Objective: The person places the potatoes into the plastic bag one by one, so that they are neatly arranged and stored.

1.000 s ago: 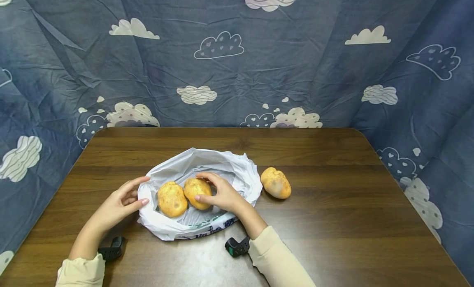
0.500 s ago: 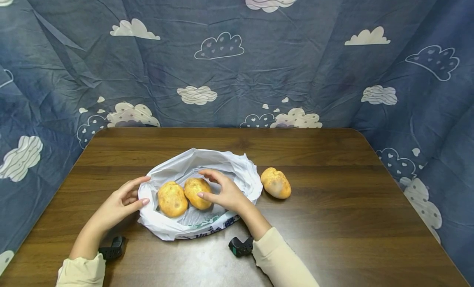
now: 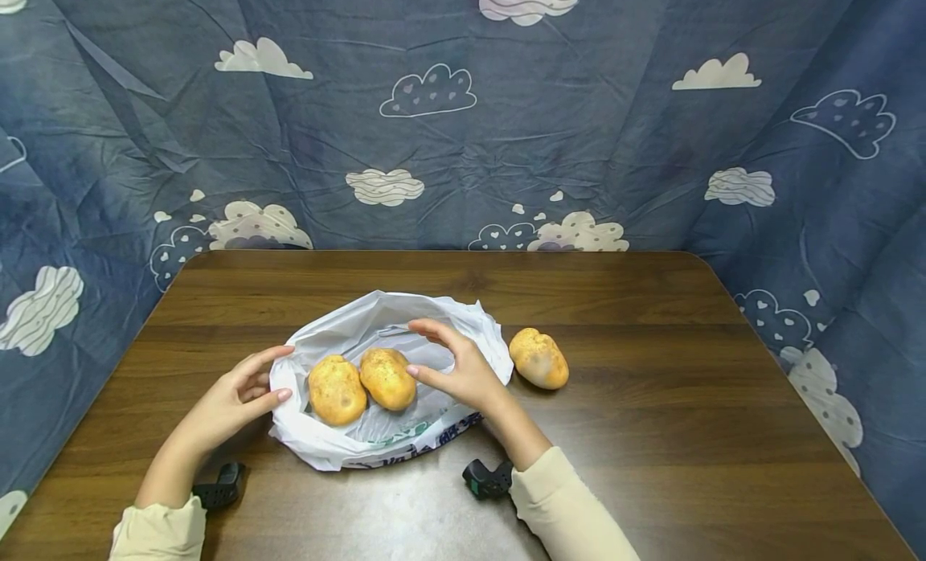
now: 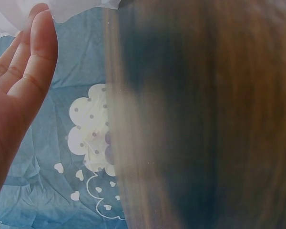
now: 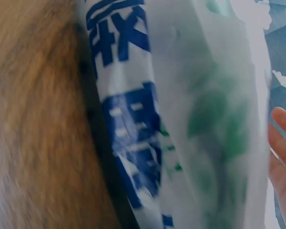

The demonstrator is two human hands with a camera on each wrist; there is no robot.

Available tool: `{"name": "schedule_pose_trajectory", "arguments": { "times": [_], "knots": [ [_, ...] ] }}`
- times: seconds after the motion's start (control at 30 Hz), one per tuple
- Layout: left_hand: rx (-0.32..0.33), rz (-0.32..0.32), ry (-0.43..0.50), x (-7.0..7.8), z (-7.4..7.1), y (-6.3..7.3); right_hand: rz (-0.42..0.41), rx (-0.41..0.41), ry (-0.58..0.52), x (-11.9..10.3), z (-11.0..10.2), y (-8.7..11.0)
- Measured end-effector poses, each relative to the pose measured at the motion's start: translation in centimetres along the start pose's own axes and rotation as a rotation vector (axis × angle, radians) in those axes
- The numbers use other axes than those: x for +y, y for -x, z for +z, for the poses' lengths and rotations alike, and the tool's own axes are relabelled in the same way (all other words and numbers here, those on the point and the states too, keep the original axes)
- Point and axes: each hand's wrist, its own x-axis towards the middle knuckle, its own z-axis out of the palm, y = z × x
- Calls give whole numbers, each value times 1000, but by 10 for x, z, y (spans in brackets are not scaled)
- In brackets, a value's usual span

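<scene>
Two hands: my left hand and my right hand, with a white plastic bag reaching from the left fingertips to under the right palm.
Left fingers: relaxed, thumb and forefinger apart, tips touching the bag's edge.
Right fingers: spread from the thumb over the bag's mouth — the thumb tip just beside a potato; whether it touches, I cannot tell.
Middle potato: inside the bag, just left of my right thumb.
Left potato: also inside, touching the middle one, to the right of my left hand.
Loose potato: on the wooden table, right of my right hand, just beside the bag.
Blue lettering: on the bag's near side, below my right hand.
Cream sleeves: behind both wrists.
Cloud-print cloth: hanging beyond my hands, past the table.
</scene>
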Motion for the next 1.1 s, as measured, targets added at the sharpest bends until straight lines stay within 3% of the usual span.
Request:
{"name": "schedule_pose_trajectory", "arguments": {
  "times": [0.87, 1.1],
  "knots": [
    [-6, 5, 8, -2, -1, 0, 8, 125, 126, 6, -54, 31],
    [-7, 10, 14, -4, -1, 0, -38, 175, 166, 14, -69, 40]
  ]
}}
